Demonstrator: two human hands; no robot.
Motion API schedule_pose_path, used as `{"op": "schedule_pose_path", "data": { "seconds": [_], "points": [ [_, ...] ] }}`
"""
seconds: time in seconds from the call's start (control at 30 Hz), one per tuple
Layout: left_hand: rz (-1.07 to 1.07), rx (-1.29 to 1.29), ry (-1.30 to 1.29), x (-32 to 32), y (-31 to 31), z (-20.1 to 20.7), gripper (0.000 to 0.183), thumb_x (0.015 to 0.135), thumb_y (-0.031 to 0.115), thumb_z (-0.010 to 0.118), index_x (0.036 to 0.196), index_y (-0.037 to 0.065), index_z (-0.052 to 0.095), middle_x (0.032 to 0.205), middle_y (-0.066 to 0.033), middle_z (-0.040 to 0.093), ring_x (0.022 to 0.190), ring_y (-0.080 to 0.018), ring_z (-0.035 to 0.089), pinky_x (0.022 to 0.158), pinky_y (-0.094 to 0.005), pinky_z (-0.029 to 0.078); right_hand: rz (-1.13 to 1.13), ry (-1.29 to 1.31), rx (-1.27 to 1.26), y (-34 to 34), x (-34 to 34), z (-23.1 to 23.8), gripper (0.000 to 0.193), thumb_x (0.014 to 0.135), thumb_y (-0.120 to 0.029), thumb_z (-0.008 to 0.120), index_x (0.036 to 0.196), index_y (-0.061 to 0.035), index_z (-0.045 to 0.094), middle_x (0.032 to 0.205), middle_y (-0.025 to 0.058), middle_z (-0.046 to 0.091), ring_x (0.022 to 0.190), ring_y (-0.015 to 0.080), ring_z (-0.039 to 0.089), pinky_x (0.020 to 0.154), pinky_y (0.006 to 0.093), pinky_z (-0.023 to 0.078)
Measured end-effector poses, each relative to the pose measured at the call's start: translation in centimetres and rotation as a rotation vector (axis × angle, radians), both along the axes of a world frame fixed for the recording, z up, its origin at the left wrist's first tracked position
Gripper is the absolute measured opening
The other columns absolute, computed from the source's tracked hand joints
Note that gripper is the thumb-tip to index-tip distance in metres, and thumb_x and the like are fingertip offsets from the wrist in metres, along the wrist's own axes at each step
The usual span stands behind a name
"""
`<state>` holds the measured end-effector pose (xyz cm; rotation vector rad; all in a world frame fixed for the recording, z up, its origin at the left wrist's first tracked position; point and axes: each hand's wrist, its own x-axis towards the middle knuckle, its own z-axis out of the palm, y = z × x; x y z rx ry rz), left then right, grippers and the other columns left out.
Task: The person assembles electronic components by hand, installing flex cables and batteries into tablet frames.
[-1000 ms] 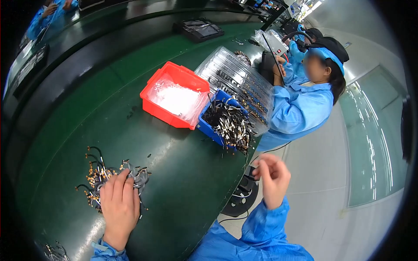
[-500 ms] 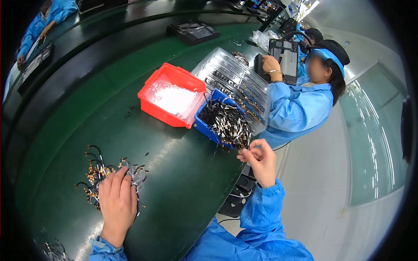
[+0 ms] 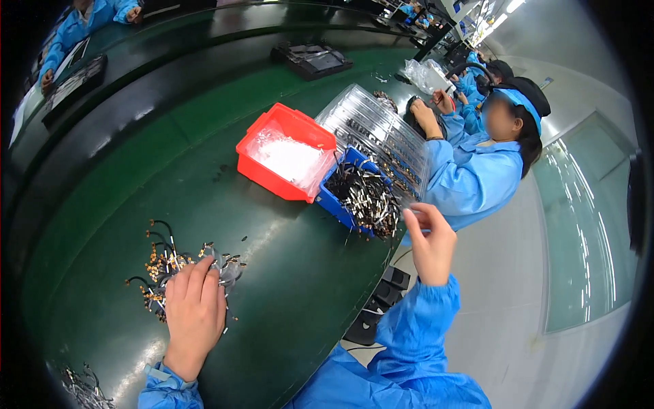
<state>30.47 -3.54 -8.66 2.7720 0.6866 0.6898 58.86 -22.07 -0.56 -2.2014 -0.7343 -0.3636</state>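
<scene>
On the green tabletop to the left lies a loose pile of short black cables (image 3: 158, 262) with gold-coloured ends. My left hand (image 3: 194, 310) rests over its right side, fingers stretched forward; a greyish, film-like clump (image 3: 233, 267) shows beyond the fingertips. What lies under the palm is hidden. Just right of the blue bin (image 3: 338, 204) hovers my right hand (image 3: 432, 247), thumb and fingers apart, with nothing visible between them. Short black cables with silvery and copper-coloured parts (image 3: 368, 201) heap up to that bin's rim.
A red bin (image 3: 272, 178) holding clear bags of white material touches the blue one. Behind them sits a clear ribbed tray (image 3: 378, 123) with small parts. A co-worker (image 3: 477, 163) sits at the right. More cables (image 3: 85, 387) lie lower left; a black device (image 3: 313, 60) lies farther back.
My right hand has moved slightly right from the blue bin's edge, and its pinched fingers have parted. My left hand stays on the pile. The whole view has shifted a little.
</scene>
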Motion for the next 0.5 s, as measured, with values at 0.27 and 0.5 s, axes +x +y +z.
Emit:
{"op": "schedule_pose_path", "data": {
  "seconds": [0.27, 0.5],
  "points": [
    [-0.005, 0.017, -0.035, 0.2, 0.0, -0.3, 0.028, 0.078, 0.007, 0.065, 0.104, 0.0, 0.06, 0.12, -0.0117, 0.058, 0.106, -0.0294, 0.055, 0.084, -0.0407, 0.042, -0.015, 0.186, -0.011, 0.3, 4.7, -1.0, 0.019, 0.084, -0.008, 0.071, 0.102, -0.0019, 0.069, 0.071, 0.0035, 0.068, 0.066, 0.0064, 0.06, 0.061, 0.0231, 0.048],
    [0.002, 0.044, -0.029, 0.0, 0.1, -0.6, 0.027, 0.078, 0.008, 0.065, 0.104, 0.0, 0.06, 0.12, -0.0113, 0.058, 0.106, -0.0285, 0.055, 0.084, -0.0406, 0.042, 0.253, 0.558, -0.085, -0.1, 5.1, 0.4, 0.034, 0.086, -0.004, 0.065, 0.12, -0.0031, 0.06, 0.07, -0.0017, 0.06, 0.06, 0.0024, 0.049, 0.053, 0.0208, 0.039]
  ]
}}
